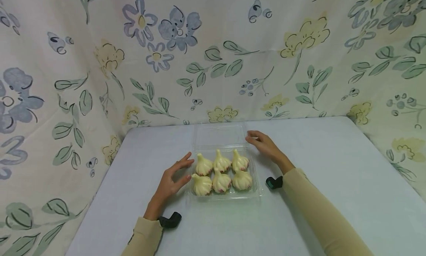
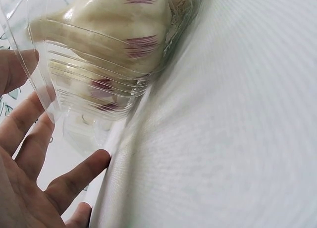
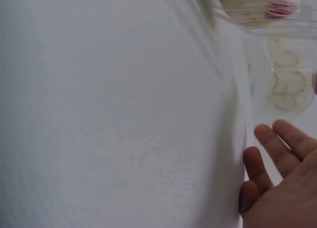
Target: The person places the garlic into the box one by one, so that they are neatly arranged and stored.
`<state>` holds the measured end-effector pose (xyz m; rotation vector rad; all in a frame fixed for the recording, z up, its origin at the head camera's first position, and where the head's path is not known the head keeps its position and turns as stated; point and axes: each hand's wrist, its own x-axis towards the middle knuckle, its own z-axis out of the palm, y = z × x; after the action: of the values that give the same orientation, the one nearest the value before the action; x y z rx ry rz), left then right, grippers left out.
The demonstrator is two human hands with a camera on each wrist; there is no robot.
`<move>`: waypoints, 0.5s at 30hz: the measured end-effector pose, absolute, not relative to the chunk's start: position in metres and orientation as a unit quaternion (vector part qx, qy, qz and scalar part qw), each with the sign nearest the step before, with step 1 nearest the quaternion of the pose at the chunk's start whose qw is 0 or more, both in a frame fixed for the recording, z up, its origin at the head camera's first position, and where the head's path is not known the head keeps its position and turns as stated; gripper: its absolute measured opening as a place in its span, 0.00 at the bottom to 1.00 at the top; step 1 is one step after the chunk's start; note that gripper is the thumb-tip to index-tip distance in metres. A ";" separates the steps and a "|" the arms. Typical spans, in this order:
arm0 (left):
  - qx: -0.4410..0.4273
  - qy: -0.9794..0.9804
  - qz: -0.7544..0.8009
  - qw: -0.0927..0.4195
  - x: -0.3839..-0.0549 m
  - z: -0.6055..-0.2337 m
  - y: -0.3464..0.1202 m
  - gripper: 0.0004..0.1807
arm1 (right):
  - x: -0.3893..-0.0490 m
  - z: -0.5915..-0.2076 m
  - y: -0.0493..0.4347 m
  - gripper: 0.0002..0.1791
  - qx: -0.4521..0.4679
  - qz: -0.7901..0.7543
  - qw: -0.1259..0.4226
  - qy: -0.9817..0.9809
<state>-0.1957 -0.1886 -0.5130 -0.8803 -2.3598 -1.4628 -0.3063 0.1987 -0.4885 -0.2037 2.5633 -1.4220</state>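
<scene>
A clear plastic clamshell box [image 1: 226,197] stands on the table with its lid [image 1: 219,135] folded back, away from me. Inside it sit several garlic bulbs [image 1: 222,180] in two rows, cream with purple streaks. My left hand [image 1: 169,180] is at the box's left side, fingers spread and loosely bent. In the left wrist view its fingertips meet the plastic rim [image 2: 37,74], and a garlic bulb [image 2: 114,29] shows through the ribbed wall. Beside the lid's right edge is my right hand [image 1: 264,143], its fingers relaxed and gripping nothing; whether it touches the lid is unclear.
A white cloth covers the table [image 1: 332,167]. Behind and to the left hangs a floral curtain [image 1: 213,63]. Black wrist-worn devices [image 1: 170,220] sit below both hands.
</scene>
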 end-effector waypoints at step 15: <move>-0.299 -0.804 -0.502 0.112 -0.196 -0.514 -0.189 0.27 | -0.302 -0.486 0.193 0.36 -0.080 -0.514 0.065 0.852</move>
<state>-0.1964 -0.1888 -0.5136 -0.8783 -2.3584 -1.4738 -0.3025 0.1935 -0.4857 -0.2402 2.5708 -1.5507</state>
